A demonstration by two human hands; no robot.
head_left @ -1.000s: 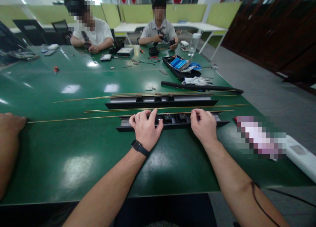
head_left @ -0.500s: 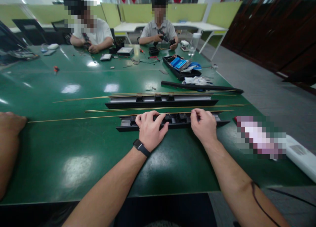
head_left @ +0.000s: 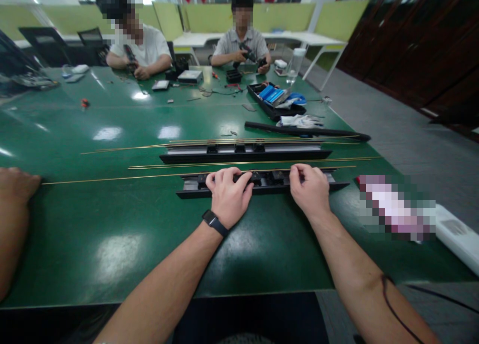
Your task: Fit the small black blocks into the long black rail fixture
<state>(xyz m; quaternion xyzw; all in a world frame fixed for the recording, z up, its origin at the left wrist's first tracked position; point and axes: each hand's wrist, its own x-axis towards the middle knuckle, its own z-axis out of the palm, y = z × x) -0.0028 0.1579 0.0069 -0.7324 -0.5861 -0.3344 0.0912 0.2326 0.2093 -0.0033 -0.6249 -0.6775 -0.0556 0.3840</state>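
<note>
A long black rail (head_left: 194, 195) with a pale inner channel lies across the table in front of me, black blocks (head_left: 277, 177) seated along it. My left hand (head_left: 230, 196), with a dark watch on its wrist, lies over the rail's left half, fingers bent round it and thumb on the near side. Toward the rail's right end, my right hand (head_left: 311, 188) is closed in a pinch on a thin brass rod (head_left: 112, 179). That rod runs along the rail and far out left to another person's closed hand (head_left: 18, 184). Its stretch beneath my fingers is hidden.
Behind lie loose brass rods (head_left: 157, 167) and a second black rail (head_left: 243, 159). Farther back are a black tube (head_left: 307, 130), gloves (head_left: 299, 121) and a tray (head_left: 277, 115) of blue items. A white object (head_left: 458, 239) lies right. Two people (head_left: 140, 54) work across the table.
Both hands keep the same hold and have barely moved. The view has shifted very slightly; rail, rods and the other person's hand stay in place.
</note>
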